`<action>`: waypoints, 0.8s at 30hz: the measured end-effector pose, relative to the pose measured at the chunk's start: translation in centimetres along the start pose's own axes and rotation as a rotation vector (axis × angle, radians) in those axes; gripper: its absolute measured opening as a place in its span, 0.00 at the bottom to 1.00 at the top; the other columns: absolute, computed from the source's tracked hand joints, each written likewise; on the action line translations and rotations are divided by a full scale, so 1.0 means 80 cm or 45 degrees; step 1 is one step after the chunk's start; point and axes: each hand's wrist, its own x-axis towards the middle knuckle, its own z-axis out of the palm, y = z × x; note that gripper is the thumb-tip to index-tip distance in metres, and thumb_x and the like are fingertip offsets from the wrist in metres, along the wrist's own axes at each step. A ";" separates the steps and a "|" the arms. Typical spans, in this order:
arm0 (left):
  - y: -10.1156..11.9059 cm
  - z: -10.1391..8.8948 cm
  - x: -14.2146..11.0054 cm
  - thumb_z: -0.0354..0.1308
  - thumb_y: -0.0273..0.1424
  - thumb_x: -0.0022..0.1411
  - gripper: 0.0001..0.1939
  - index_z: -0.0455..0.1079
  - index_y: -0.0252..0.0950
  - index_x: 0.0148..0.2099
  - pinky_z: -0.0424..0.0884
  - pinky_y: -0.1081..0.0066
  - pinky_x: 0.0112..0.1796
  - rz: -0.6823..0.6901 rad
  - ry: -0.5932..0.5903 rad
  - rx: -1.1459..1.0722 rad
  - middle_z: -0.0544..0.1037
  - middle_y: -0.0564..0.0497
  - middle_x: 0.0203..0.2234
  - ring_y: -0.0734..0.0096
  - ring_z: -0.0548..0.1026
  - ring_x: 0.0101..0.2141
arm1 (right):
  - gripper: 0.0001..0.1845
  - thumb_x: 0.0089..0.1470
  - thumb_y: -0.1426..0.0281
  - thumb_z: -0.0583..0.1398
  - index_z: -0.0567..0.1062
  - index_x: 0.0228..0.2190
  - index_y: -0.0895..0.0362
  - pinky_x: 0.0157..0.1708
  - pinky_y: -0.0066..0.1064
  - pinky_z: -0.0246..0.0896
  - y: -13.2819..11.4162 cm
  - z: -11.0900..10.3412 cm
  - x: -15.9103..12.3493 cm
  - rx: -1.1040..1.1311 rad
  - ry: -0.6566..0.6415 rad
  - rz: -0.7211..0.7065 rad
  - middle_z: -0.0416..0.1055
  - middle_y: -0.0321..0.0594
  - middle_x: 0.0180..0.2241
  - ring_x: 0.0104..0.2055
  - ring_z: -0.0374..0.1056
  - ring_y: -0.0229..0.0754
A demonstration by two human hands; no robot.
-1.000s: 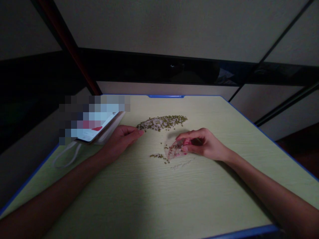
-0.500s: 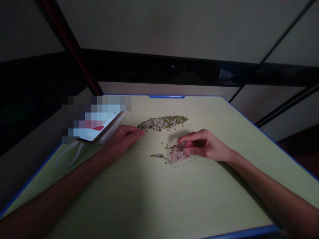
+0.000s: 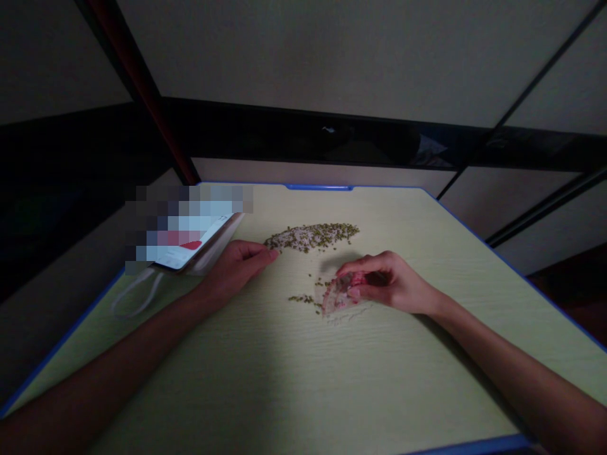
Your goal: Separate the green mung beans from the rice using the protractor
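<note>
My right hand [image 3: 396,284] grips a clear plastic cup [image 3: 336,298] with pinkish markings, thumb and fingers around it. The cup is tilted low over the table, its wide rim facing left. By the rim lies a small scatter of green beans [image 3: 303,298], with a few more showing behind the cup. My left hand [image 3: 246,262] rests on the table with thumb and forefinger pinched together at the left end of a long pile of green beans mixed with whitish grains [image 3: 310,237]. Whatever the pinch holds, if anything, is hidden.
At the left of the pale table [image 3: 213,385], which has a blue edge, a lit phone [image 3: 183,253] leans on a whitish support with a strap loop [image 3: 135,309]. Behind the table stand cabinet panels [image 3: 332,50] with a dark glossy band.
My right hand and the cup have shifted slightly left towards the small scatter of beans. The left hand stays pinched by the pile. The whole view has moved a little.
</note>
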 end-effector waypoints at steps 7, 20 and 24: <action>0.002 -0.001 -0.001 0.53 0.39 0.48 0.18 0.53 0.37 0.14 0.46 0.76 0.14 0.016 -0.020 -0.008 0.52 0.60 0.09 0.80 0.51 0.14 | 0.14 0.45 0.71 0.61 0.75 0.37 0.64 0.19 0.25 0.54 -0.002 0.003 0.001 -0.011 -0.028 0.015 0.65 0.35 0.20 0.20 0.58 0.32; 0.003 0.000 -0.003 0.50 0.38 0.48 0.18 0.49 0.38 0.14 0.44 0.75 0.16 0.045 -0.008 0.024 0.50 0.61 0.10 0.81 0.50 0.14 | 0.12 0.45 0.74 0.60 0.74 0.36 0.64 0.21 0.24 0.53 -0.005 -0.005 0.018 0.063 -0.101 0.110 0.64 0.33 0.20 0.21 0.59 0.31; 0.002 0.000 -0.004 0.50 0.39 0.48 0.18 0.48 0.38 0.14 0.44 0.75 0.16 0.057 -0.017 0.009 0.50 0.61 0.10 0.81 0.50 0.14 | 0.12 0.45 0.74 0.60 0.74 0.35 0.64 0.21 0.24 0.52 -0.003 -0.005 0.017 0.055 -0.082 0.117 0.63 0.33 0.20 0.21 0.57 0.30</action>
